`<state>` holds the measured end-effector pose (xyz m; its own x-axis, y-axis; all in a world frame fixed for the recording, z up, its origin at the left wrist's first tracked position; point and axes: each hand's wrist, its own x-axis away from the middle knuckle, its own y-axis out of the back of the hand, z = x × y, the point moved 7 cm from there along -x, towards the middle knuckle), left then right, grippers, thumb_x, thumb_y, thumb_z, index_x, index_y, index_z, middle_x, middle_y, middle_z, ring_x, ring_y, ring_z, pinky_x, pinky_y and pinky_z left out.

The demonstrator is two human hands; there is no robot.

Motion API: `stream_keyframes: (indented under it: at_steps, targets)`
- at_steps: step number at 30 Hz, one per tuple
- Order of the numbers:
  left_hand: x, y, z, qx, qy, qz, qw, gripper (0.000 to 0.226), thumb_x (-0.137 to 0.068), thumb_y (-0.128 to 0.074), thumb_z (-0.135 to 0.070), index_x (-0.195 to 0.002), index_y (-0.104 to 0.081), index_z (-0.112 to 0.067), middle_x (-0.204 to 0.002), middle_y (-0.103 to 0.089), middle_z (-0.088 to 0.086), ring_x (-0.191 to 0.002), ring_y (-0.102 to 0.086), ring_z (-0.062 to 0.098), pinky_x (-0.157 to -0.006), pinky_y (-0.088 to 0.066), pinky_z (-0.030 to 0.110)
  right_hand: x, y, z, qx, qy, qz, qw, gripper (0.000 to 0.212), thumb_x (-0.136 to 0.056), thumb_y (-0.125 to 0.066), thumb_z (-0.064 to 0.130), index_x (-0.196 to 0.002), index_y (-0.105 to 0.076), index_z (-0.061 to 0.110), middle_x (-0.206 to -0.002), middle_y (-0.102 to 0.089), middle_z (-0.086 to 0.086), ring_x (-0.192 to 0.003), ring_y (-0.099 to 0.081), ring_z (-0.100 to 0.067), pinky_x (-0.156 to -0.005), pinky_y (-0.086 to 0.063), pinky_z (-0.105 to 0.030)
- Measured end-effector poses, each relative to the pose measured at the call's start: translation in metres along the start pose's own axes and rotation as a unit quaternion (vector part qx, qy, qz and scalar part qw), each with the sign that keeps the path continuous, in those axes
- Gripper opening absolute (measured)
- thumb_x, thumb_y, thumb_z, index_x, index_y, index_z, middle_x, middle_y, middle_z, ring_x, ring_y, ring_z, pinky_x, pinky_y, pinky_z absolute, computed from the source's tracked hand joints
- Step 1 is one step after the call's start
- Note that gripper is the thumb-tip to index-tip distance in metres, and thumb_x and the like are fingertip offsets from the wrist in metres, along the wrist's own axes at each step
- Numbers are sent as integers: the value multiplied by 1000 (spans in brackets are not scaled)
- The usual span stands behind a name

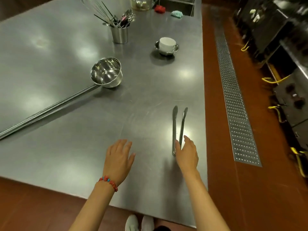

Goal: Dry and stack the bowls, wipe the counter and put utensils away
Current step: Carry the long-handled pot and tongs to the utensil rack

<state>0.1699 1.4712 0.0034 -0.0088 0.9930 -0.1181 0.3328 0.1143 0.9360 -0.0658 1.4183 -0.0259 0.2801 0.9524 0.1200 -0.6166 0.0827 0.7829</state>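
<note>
The right hand's (187,154) grip is spread apart, thumb on one side and fingers on the other, straddling the near, hinged end of a pair of long stainless-steel tongs (179,129); the thumb lies against the left arm of the tongs and the forefinger reaches past the right arm, but the grip is not clamped on them; the tongs lie flat on the grey brushed-steel bench (58,55), their two tips pointing away from the person and slightly splayed, near the bench's right edge. The left hand (119,157), with a red and blue beaded bracelet (108,182) at the wrist, is flat and open with fingers loosely spread over bare bench, holding nothing, well to the left of the tongs. Farther off, a white ceramic bowl (167,44) sits nested in a small shiny steel bowl (173,50); to the left of that stands a steel cylinder holder (120,35) full of utensils; nearer and left lies a large steel ladle (106,72) with a long handle running to the bench's left edge. At the far end lie a red cloth (159,8) and a teal cloth (177,14).
</note>
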Motion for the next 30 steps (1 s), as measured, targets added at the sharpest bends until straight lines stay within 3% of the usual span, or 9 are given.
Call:
stream_keyframes:
  at_steps: [6,10,12,14,15,18,21,23,30]
  targets:
    - [-9,-5,26,-5,38,8,999,37,-75,-74,-14,-107,-64,0,-109,-65,24,-103,-60,42,-85,-47,54,-47,-25,4,75,-66,-9,995,57,-89,-49,46,-124,-46,1,-119,-53,-19,-110,-51,-33,-85,-47,-41]
    - [-15,-6,34,-27,41,9,999,36,-76,-68,-21,-105,-65,0,-107,-66,23,-101,-62,42,-83,-48,55,-59,-31,2,83,-89,-16,992,48,-88,-57,38,-111,-51,-3,-112,-53,-20,-103,-54,-35,-79,-47,-42]
    - [-18,-6,34,-21,49,11,999,39,-73,-76,-14,-106,-65,1,-108,-66,25,-101,-61,43,-84,-47,56,-61,-30,-3,28,-106,-10,994,39,-86,-60,33,-101,-58,-3,-102,-58,-18,-92,-59,-35,-71,-48,-37]
    - [-21,-5,33,-21,51,6,998,41,-70,-77,-11,-107,-64,1,-108,-65,25,-102,-60,44,-84,-47,56,-64,-27,-7,-78,-113,-4,991,29,-83,-63,30,-74,-62,3,-72,-61,-11,-67,-57,-30,-55,-43,-29]
    - [-22,-3,33,-20,54,3,998,41,-71,-77,-11,-108,-64,1,-109,-65,25,-103,-60,44,-85,-46,56,-62,-26,-9,-136,-125,0,983,32,-81,-64,29,-59,-56,7,-56,-54,-5,-55,-49,-25,-48,-37,-27]
    - [-24,2,38,-7,68,-13,998,36,-80,-68,-17,-112,-62,0,-114,-62,25,-108,-57,43,-89,-45,53,-46,-32,-8,-326,-193,42,924,46,-78,-70,27,-40,-45,17,-37,-39,8,-41,-37,-13,-44,-31,-20]
    - [-23,9,47,-13,78,-22,997,39,-88,-51,-29,-115,-60,-1,-117,-61,23,-112,-55,40,-91,-43,50,-27,-46,6,-409,-208,96,883,34,-77,-71,25,-45,-62,20,-47,-55,8,-49,-51,-9,-58,-42,-24]
    - [-24,13,57,4,97,-20,995,38,-88,-58,-23,-120,-57,-3,-124,-57,21,-118,-50,38,-96,-38,49,-14,-54,19,-419,-188,111,881,23,-78,-70,25,-59,-66,14,-63,-56,-3,-62,-51,-17,-66,-44,-30]
    - [-30,34,109,12,118,-29,993,41,-89,-56,-22,-125,-53,-5,-130,-52,19,-122,-45,35,-101,-33,46,20,-84,66,-432,-137,135,881,28,-80,-66,23,-56,-56,12,-66,-45,-11,-66,-40,-22,-63,-36,-32]
